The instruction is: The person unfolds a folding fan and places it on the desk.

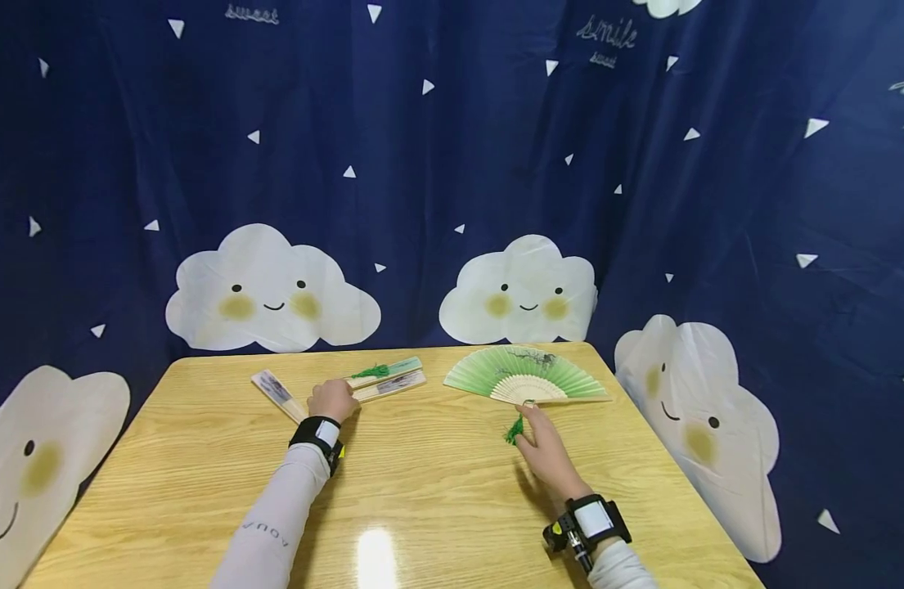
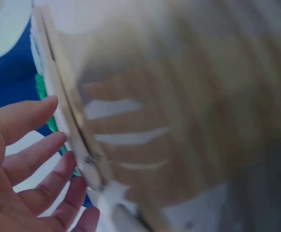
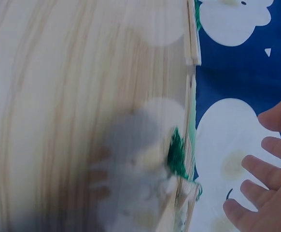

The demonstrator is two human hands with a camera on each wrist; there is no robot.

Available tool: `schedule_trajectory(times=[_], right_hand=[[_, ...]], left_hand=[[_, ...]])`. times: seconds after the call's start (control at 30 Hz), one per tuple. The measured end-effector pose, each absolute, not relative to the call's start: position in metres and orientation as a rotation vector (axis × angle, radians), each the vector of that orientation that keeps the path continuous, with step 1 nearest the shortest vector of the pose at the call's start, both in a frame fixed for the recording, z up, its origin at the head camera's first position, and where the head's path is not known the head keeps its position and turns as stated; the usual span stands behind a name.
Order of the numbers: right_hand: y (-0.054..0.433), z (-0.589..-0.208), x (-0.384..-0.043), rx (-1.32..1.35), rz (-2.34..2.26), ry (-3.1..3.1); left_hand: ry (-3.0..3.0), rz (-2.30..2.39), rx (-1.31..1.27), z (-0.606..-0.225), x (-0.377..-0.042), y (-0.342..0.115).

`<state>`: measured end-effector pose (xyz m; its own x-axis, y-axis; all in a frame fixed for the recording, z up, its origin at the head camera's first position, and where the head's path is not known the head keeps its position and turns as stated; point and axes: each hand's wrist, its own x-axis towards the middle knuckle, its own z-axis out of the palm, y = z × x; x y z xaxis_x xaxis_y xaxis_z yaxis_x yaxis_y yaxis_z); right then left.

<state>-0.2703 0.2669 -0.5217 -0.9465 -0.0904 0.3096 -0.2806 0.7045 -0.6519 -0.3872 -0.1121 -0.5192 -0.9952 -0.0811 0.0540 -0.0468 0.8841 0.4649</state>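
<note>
An opened green folding fan (image 1: pixel 488 368) with a dark printed pattern lies at the back right of the table. Its green tassel (image 1: pixel 514 429) hangs toward the front, also seen as a dark green tassel (image 3: pixel 177 153) in the right wrist view. My right hand (image 1: pixel 549 450) is at the fan's pivot end, fingers spread and holding nothing. My left hand (image 1: pixel 334 401) is over the near ends of several folded fans (image 1: pixel 400 383); its fingers (image 2: pixel 36 162) are loosely extended. Whether these touch a fan is unclear. Another folded fan (image 1: pixel 276 391) slants off to the left, partly hidden by this hand.
The wooden table (image 1: pixel 422 474) has a glossy, reflecting top. A green tassel (image 1: pixel 374 371) lies across the folded fans. Behind the table hangs a dark blue curtain (image 1: pixel 393 213) with white clouds and small triangles. Both wrists carry strapped cameras.
</note>
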Motion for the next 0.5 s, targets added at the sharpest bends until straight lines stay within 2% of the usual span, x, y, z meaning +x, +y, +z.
schedule_trajectory(times=[0.23,0.5], right_hand=[[0.255,-0.520,-0.269,0.319,1.137,-2.654],[0.244,-0.522,-0.268,0.314,1.167,-2.688]], left_hand=[[-2.976,-0.658,-0.003,-0.537,-0.389,-0.125],[-2.994,-0.476,-0.166,-0.530,-0.368,-0.121]])
